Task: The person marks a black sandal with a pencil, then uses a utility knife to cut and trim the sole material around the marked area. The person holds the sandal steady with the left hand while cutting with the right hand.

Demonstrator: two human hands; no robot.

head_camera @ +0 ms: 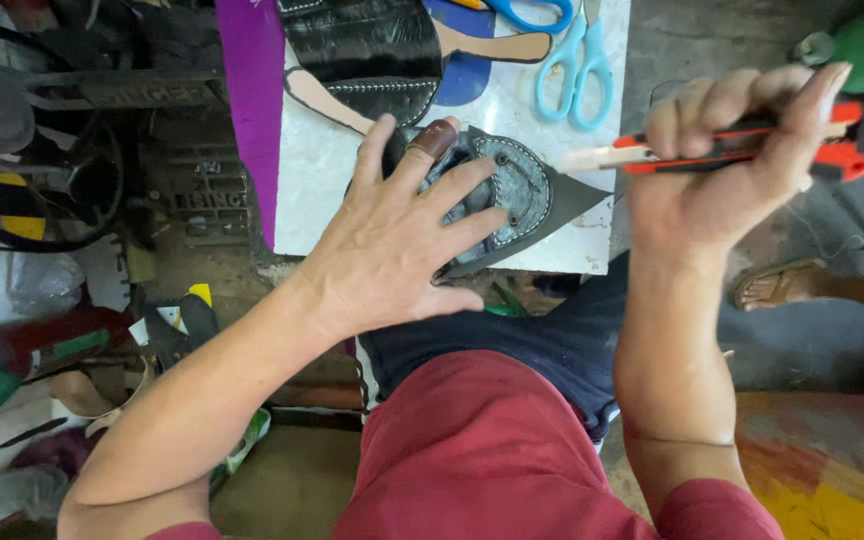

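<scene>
**Blade lifted, leather pinned flat**

Nearest, red-clad lap and dark cloth over the knees. Just beyond, left hand (407, 235) spread wide, palm and fingers pressing a dark stitched leather piece (512, 195) onto the white desk (327, 175); brown thimble-like cap (436, 137) on one fingertip. Right hand (727, 170) raised clear of the desk, fingers wrapped tight round an orange-and-black utility knife (752, 140), pale blade end pointing toward the leather.

Risks, as judged: blade close to the splayed fingers, so a slip on a draw cut could nick them; leather overhanging the desk edge, likely to shift under uneven pressure and spoil the cut line.

Leather grey-black, matte, grainy, rounded at one end and tapering to a point, with pale stitching along its rim. Desk top smooth, scuffed white. Farther off, blue-handled scissors (572, 70), a black embossed upper (367, 50) on a tan sole shape, a purple sheet (249, 90) along the desk's left edge.
</scene>
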